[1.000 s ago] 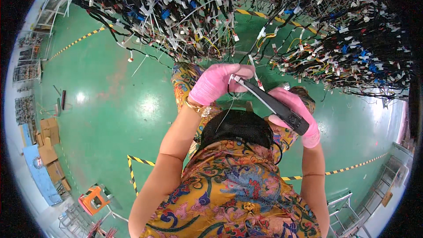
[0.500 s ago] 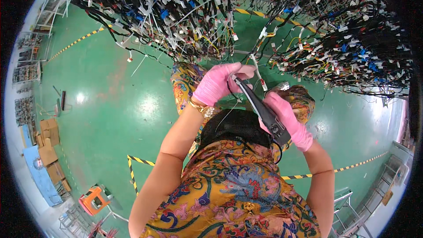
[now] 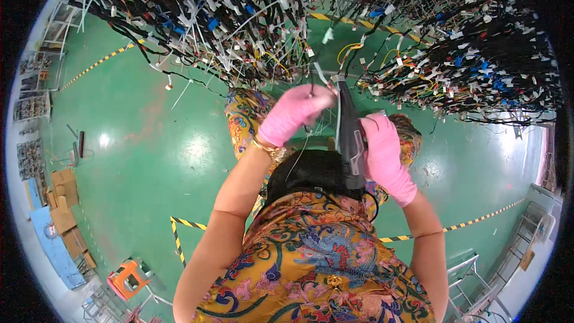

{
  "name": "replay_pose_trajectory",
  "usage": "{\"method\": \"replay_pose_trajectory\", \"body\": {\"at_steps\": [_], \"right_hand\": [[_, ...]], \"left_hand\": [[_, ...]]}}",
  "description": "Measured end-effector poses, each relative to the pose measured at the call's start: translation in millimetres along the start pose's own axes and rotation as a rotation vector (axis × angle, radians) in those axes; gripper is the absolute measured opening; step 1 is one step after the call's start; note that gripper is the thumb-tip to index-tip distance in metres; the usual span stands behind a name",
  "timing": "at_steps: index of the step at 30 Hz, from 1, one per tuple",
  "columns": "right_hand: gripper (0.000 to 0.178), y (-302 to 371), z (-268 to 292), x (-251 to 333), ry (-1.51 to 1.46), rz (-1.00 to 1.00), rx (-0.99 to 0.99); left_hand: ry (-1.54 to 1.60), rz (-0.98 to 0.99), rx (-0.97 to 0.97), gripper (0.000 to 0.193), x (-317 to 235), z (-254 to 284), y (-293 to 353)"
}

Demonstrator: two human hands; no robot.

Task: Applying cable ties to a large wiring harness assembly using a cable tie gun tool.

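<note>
My right hand (image 3: 382,146), in a pink glove, is wrapped round a long black tapered hand tool that looks like a cable tie gun (image 3: 351,125); its narrow nose points away from me. Left of that nose, my left hand (image 3: 297,112), also pink-gloved and slightly blurred, is closed with a thin black wire (image 3: 309,124) running from its fingers. A white strip (image 3: 320,73) shows just beyond the fingertips. Beneath both hands, a black mesh-like item (image 3: 308,173) lies over my lap. The fingers' exact grip on the wire is partly hidden.
Dense bundles of black wire harnesses (image 3: 239,24) with white and blue connectors hang ahead, with another mass (image 3: 478,72) at right. Yellow-black tape (image 3: 101,63) marks the green floor. An orange stool (image 3: 127,279), cardboard boxes (image 3: 64,218) and metal frames (image 3: 472,272) stand around.
The tool has swung from a leftward slant to nearly straight ahead, its nose moving right, away from the left fingers. A white connector piece near the fingers has shifted away and blurred.
</note>
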State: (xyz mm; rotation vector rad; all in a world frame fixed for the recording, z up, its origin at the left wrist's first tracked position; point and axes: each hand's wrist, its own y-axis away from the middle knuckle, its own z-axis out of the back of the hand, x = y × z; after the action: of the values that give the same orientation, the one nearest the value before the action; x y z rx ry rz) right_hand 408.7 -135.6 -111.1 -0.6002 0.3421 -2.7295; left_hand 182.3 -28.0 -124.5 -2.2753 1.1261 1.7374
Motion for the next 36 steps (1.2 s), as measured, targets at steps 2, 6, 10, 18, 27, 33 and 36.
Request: {"method": "replay_pose_trajectory", "body": {"at_steps": [2,6,10,18,27,33,36], "right_hand": [[0.065,2.1,0.7,6.4,0.045,-0.045,0.077],[0.065,3.5,-1.8,6.0,0.132,-0.085,0.017],[0.053,-1.6,3.8,-10.2,-0.070,-0.152,-0.236],[0.055,-2.7,11.8,30.1,-1.464,-0.552,0.193],[0.057,-14.0,1.9,48.3,-1.709,-0.582,0.084],[0.062,-10.3,-8.0,38.1,-1.813,-0.567,-0.047],[0.061,-7.9,-10.4,35.0,-1.784,-0.631,-0.067]], "left_hand": [[-0.116,0.015,-0.033,0.028,0.4,-9.8,-2.0],[-0.209,0.019,-0.080,0.025,1.8,-10.9,-2.7],[0.316,0.028,0.055,0.044,-5.5,5.2,-3.0],[1.389,0.196,0.496,0.048,-20.8,14.7,-34.7],[0.569,-0.144,-0.050,0.058,-22.7,-0.9,-37.5],[-0.098,-0.058,0.155,0.061,-0.5,4.5,6.4],[-0.144,-0.059,0.215,0.048,5.7,-0.9,18.7]]}}
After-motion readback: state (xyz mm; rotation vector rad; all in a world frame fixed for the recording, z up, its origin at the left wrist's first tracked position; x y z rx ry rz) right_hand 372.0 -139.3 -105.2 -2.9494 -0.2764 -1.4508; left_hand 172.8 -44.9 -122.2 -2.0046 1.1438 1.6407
